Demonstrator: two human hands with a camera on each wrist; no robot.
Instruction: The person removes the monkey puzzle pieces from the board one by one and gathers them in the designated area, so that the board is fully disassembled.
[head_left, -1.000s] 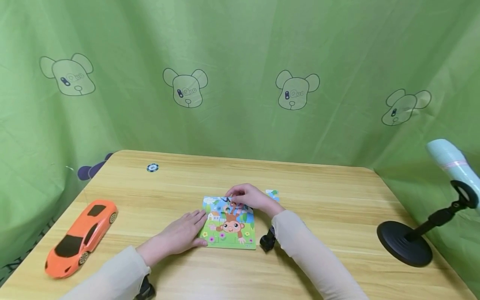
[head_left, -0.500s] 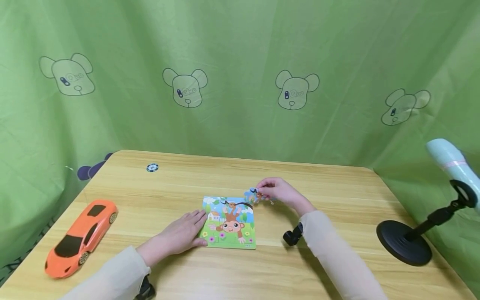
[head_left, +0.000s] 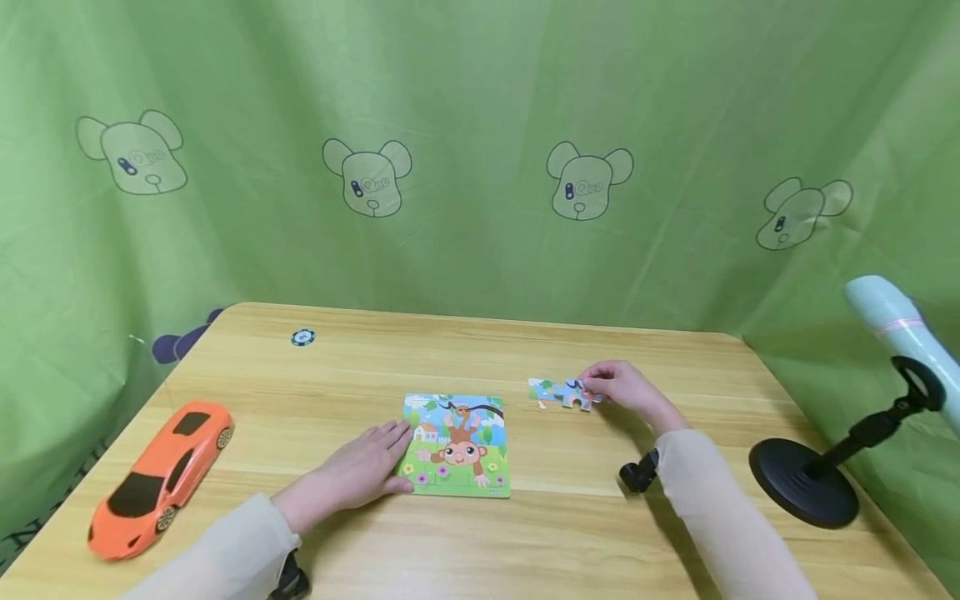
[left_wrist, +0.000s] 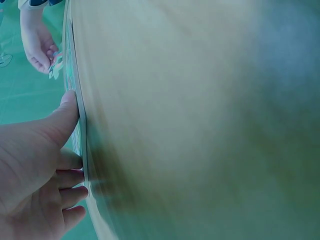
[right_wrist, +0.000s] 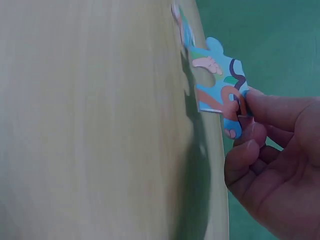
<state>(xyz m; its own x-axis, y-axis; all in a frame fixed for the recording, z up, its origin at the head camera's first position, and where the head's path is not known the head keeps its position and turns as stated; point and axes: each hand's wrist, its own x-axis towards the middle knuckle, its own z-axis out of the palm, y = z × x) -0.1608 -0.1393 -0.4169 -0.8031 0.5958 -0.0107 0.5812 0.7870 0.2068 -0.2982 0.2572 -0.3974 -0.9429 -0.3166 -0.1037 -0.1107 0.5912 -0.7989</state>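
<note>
Wood-grained table (head_left: 375, 360) lies before you. Flat on it is a square monkey puzzle (head_left: 459, 454); your left hand (head_left: 363, 469) rests at its left edge, fingers straight. To the puzzle's right, your right hand (head_left: 624, 390) pinches a jigsaw piece (right_wrist: 226, 71) by one end, beside another loose piece (head_left: 542, 389). The pinched one looks thin, light and stiff, with tabs likely to crease; edges seem the safest grip.
</note>
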